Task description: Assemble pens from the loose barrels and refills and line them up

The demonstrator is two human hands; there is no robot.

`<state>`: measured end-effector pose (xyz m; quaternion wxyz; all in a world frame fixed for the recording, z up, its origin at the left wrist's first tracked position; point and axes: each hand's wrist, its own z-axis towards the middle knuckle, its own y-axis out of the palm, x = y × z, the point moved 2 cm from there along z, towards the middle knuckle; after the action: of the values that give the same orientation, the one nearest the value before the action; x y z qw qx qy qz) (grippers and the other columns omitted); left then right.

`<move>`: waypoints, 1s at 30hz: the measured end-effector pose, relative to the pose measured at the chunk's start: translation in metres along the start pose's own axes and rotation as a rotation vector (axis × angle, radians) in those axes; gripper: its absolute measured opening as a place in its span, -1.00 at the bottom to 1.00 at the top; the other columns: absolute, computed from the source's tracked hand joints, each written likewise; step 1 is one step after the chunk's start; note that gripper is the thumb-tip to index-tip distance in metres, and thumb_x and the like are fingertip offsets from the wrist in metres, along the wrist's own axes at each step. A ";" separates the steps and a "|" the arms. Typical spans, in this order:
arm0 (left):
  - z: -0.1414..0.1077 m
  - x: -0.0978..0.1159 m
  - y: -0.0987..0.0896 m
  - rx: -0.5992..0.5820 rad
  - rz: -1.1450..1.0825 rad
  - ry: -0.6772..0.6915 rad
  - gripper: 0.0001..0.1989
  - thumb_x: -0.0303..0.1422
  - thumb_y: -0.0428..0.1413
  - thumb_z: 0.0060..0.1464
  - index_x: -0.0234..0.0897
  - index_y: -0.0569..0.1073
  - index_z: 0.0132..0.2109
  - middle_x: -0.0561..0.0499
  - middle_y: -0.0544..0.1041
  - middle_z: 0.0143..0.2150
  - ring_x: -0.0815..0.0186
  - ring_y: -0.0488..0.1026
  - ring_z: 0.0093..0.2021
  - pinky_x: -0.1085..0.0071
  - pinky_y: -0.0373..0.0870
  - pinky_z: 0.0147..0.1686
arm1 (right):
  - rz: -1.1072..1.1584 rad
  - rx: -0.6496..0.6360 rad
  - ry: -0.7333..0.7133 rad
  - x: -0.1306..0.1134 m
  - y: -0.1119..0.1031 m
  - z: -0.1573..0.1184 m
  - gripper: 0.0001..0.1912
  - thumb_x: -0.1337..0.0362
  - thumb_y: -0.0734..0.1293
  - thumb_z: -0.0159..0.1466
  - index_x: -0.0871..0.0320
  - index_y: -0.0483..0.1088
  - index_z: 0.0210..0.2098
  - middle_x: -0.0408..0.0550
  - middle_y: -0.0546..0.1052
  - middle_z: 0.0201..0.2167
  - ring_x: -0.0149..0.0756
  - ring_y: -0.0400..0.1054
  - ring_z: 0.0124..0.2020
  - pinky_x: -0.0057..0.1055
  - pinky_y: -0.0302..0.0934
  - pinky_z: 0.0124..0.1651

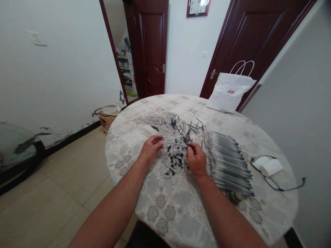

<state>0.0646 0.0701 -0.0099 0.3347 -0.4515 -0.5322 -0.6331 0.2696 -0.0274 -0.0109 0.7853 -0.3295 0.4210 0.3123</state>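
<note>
A thin, pale pen barrel (176, 143) spans the gap between my two hands above the pile. My left hand (152, 148) pinches its left end between thumb and fingers. The barrel's right end meets the fingers of my right hand (196, 158), which are closed in a pinch. Below lies a heap of small clear and black pen caps (173, 160). Behind my hands are loose clear barrels (155, 120) and scattered black refills (190, 128). To the right of my right hand, many similar pens (230, 162) lie side by side in a stacked row.
A patterned cloth covers the round table (165, 210). Black-framed glasses (279, 188) and folded white tissue (270, 166) lie at the right. A white paper bag (230, 91) stands at the far right edge. On the floor at left is a wooden stool (107, 119).
</note>
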 end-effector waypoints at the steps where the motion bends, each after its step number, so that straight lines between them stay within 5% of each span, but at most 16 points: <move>1: 0.000 0.000 0.000 -0.004 -0.009 0.000 -0.61 -0.39 0.38 -0.16 -0.31 0.56 -0.12 -0.07 0.58 -0.17 0.33 0.50 -0.24 0.40 0.46 -0.23 | 0.000 0.003 0.007 0.000 0.000 0.000 -0.70 0.16 0.25 0.32 0.19 0.49 -0.10 -0.06 0.58 -0.39 -0.28 0.43 -0.40 -0.40 0.29 -0.28; 16: -0.002 0.000 -0.001 -0.056 -0.044 -0.022 -0.69 -0.34 0.37 -0.07 -0.31 0.58 -0.14 0.01 0.53 -0.32 0.38 0.49 -0.32 0.38 0.51 -0.20 | 0.034 0.032 0.035 0.004 -0.002 0.002 -0.69 0.13 0.26 0.33 0.19 0.48 -0.08 -0.07 0.58 -0.37 -0.32 0.39 -0.45 -0.42 0.26 -0.35; 30: -0.013 0.001 0.008 -0.192 0.199 -0.159 -0.71 -0.21 0.32 0.04 -0.33 0.52 -0.21 -0.02 0.52 -0.40 0.34 0.50 -0.42 0.36 0.53 -0.35 | 0.154 0.075 0.091 0.001 -0.005 0.004 -0.72 0.10 0.27 0.33 0.15 0.44 -0.11 -0.25 0.42 -0.58 -0.37 0.29 -0.57 -0.46 0.19 -0.46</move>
<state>0.0691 0.0552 -0.0066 0.3080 -0.5805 -0.4467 -0.6072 0.2756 -0.0275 -0.0088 0.7508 -0.2805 0.4915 0.3405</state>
